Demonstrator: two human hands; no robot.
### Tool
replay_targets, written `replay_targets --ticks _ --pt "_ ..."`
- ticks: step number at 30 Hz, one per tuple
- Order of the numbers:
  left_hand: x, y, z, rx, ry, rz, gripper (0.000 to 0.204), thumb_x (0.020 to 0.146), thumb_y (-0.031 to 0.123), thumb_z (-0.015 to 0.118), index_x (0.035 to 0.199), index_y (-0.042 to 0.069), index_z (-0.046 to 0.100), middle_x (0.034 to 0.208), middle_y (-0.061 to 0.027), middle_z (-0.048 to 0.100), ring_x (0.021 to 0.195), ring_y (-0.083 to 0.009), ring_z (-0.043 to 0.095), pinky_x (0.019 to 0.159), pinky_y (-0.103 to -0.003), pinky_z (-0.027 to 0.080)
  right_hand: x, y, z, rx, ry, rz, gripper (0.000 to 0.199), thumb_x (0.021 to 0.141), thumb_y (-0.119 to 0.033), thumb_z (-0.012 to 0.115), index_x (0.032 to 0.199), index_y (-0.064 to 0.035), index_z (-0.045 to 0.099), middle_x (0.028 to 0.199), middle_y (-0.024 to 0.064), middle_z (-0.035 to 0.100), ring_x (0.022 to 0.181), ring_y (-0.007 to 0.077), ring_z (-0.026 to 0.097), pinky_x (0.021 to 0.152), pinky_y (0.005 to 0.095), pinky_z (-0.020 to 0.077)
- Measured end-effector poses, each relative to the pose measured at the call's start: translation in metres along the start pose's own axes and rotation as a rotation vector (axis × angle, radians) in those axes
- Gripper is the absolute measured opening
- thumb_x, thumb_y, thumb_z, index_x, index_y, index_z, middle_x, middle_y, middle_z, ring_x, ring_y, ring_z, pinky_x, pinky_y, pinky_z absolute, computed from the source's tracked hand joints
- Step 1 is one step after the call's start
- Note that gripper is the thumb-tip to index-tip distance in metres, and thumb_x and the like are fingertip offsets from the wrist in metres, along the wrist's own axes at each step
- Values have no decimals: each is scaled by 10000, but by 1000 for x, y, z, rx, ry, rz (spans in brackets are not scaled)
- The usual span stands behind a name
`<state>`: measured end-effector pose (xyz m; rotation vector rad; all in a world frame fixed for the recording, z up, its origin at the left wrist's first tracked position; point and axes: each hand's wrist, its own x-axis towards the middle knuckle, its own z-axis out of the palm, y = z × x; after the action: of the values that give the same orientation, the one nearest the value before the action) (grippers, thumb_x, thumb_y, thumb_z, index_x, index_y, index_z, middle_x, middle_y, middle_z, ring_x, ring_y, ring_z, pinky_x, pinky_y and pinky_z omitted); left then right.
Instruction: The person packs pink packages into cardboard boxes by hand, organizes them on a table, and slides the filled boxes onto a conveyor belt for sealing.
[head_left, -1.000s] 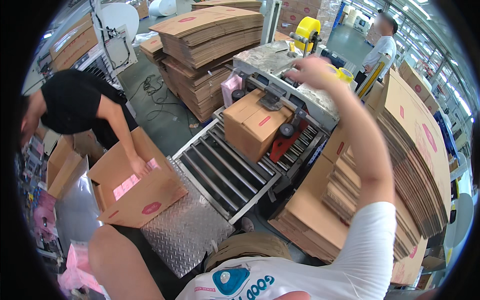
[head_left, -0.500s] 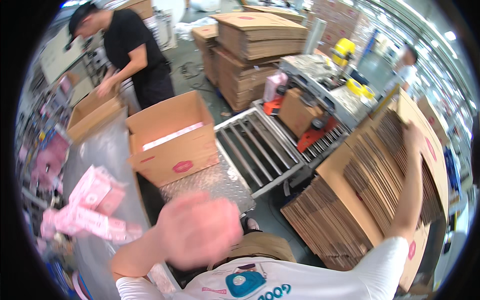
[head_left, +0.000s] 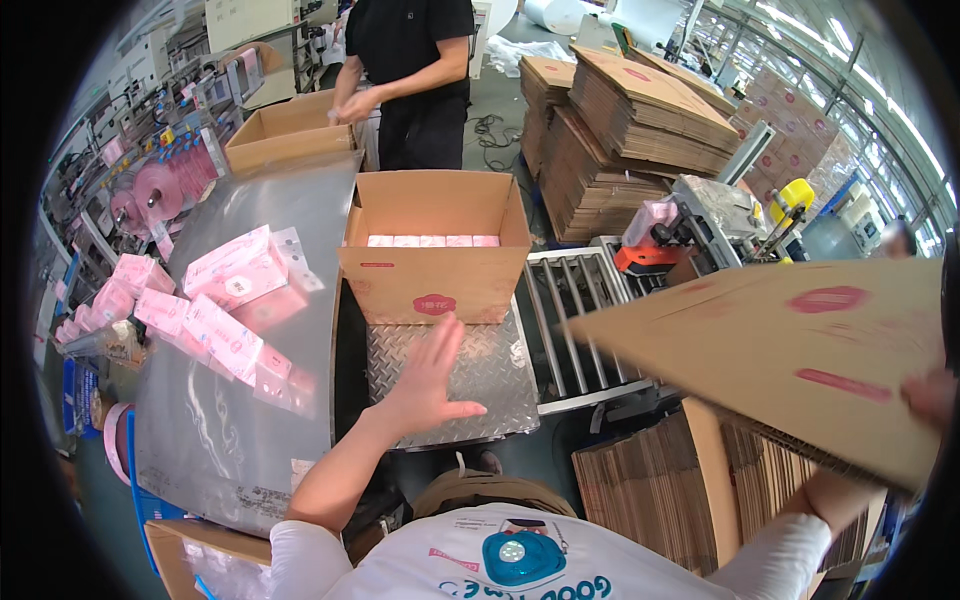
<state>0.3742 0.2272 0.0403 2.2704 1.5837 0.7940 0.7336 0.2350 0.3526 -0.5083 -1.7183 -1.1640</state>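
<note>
My right hand (head_left: 932,395) grips the far edge of a flattened cardboard box (head_left: 790,350) and holds it in the air above a stack of flat cartons (head_left: 650,490) at my right. My left hand (head_left: 425,380) is empty, fingers spread, hovering over a ribbed metal plate (head_left: 490,375). Just beyond that plate stands an open cardboard box (head_left: 435,240) with a row of pink packs along its bottom.
Pink wrapped packs (head_left: 235,290) lie on a shiny metal table (head_left: 240,420) at my left. A person in black (head_left: 415,70) works at another open carton (head_left: 285,130) behind. A roller conveyor (head_left: 575,320), a taping machine (head_left: 700,215) and piles of flat cartons (head_left: 640,130) stand at the right.
My right hand has pulled a flat carton off the stack and lifted it. My left hand swung from the pink packs forward over the metal plate. My view turned left.
</note>
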Motion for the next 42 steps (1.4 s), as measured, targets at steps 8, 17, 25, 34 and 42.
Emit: replay_targets --ticks 8,17,25,34,42 --pt "-18 -8 -26 35 372 -144 241 773 201 680 957 57 620 862 -63 666 848 -229 618 965 -429 333 -251 68 104 -25 151 1239 662 961 -501 333 764 63 619 684 111 629 638 172 543 596 357 451" --pt "16 1 25 373 191 17 280 764 329 678 689 99 537 620 -51 562 604 -220 571 600 -343 433 -426 -27 193 338 -121 1904 677 911 -505 473 1311 38 418 1233 169 519 1109 236 491 953 346 366" --pt "51 -11 -8 179 -277 -228 387 919 405 445 1063 56 529 867 -120 658 814 -362 628 677 -456 489 -359 -91 156 935 -263 2020 903 870 -317 615 1450 -3 -2 1473 166 221 1338 244 264 1084 322 214" --pt "73 -104 -40 -226 -117 -661 509 926 313 464 1328 43 305 1137 -226 568 1002 -342 589 853 -429 465 -299 6 123 1103 -1183 1303 553 812 -63 457 1351 7 356 1104 190 614 994 227 612 867 343 470" --pt "66 -26 137 244 -205 -164 823 861 448 519 1419 -44 165 1492 -233 112 1398 -352 72 1088 -570 23 -355 -61 148 702 -2077 -42 1084 761 -752 427 1450 -10 40 1514 207 -1 1409 316 12 1129 419 127"
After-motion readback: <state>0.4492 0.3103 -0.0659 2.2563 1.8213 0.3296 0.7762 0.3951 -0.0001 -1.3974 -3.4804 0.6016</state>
